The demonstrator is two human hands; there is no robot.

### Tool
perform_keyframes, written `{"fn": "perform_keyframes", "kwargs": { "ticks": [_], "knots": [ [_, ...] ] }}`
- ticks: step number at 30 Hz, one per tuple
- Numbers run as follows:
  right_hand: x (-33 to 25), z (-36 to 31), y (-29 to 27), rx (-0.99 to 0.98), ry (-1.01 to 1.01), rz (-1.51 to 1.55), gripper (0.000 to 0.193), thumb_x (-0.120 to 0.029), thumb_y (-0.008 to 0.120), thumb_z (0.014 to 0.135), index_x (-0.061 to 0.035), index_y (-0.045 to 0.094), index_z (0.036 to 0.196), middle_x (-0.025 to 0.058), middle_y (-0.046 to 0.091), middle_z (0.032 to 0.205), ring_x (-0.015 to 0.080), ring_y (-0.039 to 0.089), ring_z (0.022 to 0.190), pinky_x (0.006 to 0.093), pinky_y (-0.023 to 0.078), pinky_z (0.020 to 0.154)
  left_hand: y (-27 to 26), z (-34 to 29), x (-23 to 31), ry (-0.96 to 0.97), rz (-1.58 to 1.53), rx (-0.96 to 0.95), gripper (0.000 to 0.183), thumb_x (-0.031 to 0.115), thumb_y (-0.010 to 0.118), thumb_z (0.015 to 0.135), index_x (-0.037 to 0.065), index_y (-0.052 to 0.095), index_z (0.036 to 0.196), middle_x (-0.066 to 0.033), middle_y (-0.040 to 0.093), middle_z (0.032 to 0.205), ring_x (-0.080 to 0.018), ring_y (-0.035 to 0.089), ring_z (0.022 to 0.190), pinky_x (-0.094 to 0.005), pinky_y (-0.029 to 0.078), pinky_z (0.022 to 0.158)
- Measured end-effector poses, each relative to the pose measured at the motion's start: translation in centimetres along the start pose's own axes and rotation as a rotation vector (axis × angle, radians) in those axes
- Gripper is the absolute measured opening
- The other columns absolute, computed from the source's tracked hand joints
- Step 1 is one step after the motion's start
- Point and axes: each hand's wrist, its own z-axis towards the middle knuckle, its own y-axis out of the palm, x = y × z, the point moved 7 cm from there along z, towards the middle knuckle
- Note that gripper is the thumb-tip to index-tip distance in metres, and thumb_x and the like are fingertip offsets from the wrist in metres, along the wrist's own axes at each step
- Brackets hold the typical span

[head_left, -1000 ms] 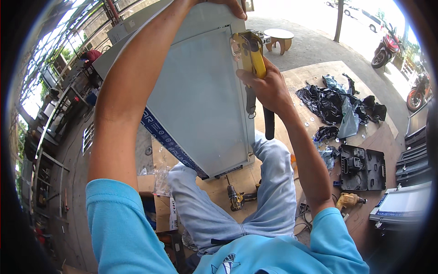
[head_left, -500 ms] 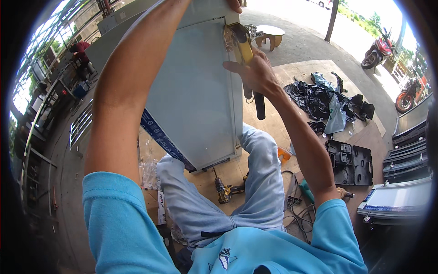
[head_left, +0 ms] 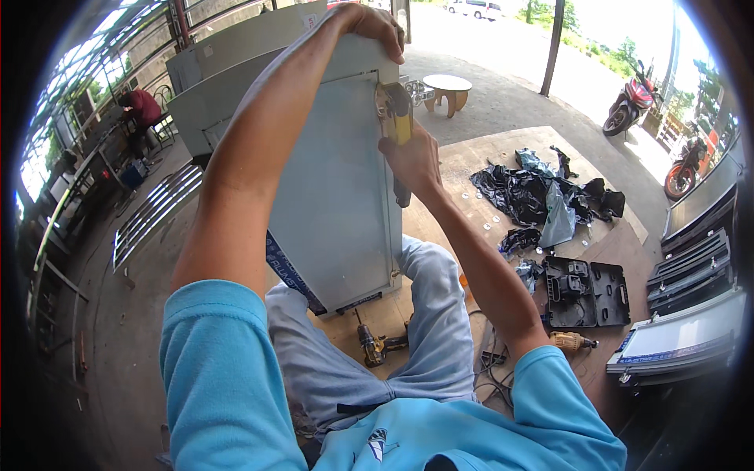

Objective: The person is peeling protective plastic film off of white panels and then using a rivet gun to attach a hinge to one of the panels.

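Both hands work one upright grey metal panel (head_left: 338, 212) at centre: left hand (head_left: 369, 27) clamps its twelve-o'clock edge, right hand (head_left: 412, 157) wraps a yellow power tool (head_left: 399, 125) at one o'clock. A loosened hold could tip it.

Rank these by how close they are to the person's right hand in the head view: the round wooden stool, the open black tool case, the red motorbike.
From the right hand:
1. Round wooden stool, just beyond it, up and right.
2. Open black tool case, lower right on the floor.
3. Red motorbike, far right by the road.
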Motion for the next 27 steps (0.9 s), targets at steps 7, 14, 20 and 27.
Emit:
{"fn": "perform_keyframes", "kwargs": {
  "ticks": [7,14,20,27],
  "knots": [
    [1.0,-3.8,-4.4,-0.172,0.082,-0.075,0.05,-0.006,0.062,0.073,-0.0028,0.049,0.121,0.0178,0.064,0.102,0.0272,0.065,0.071,0.0364,0.053,0.062,0.4,6.0,0.3,0.089,0.124,-0.244,0.045,0.041,0.068,0.078,0.013,0.065,0.113,-0.0033,0.06,0.121,-0.0176,0.052,0.112,-0.0365,0.039,0.096],
    [-0.4,-2.3,-2.1,-0.312,0.157,0.018,0.037,-0.019,0.067,0.076,0.0015,0.056,0.104,0.0096,0.063,0.079,0.0138,0.057,0.054,0.0265,0.048,0.047,0.9,0.5,-2.3,-0.019,0.009,-0.169,0.042,0.04,0.067,0.077,0.012,0.066,0.109,-0.0068,0.063,0.114,-0.0197,0.056,0.102,-0.038,0.043,0.088],
    [2.8,-1.1,-1.9,-0.105,-0.016,0.274,0.039,-0.022,0.066,0.078,-0.0007,0.057,0.109,0.0091,0.056,0.1,0.0188,0.053,0.091,0.0314,0.043,0.083,-0.4,2.6,0.4,-0.119,0.034,-0.063,0.039,0.037,0.067,0.076,0.012,0.068,0.106,-0.0092,0.065,0.107,-0.0212,0.059,0.093,-0.0396,0.047,0.08],
    [-0.1,-1.1,0.8,-0.166,-0.105,0.335,0.028,-0.02,0.069,0.076,0.0008,0.056,0.088,0.0062,0.057,0.072,0.0151,0.054,0.068,0.0322,0.045,0.066,-0.3,6.6,-4.1,0.21,0.065,-0.225,0.037,0.032,0.072,0.076,0.011,0.067,0.107,-0.0055,0.063,0.113,-0.0181,0.057,0.099,-0.036,0.045,0.086]
  ]
}}
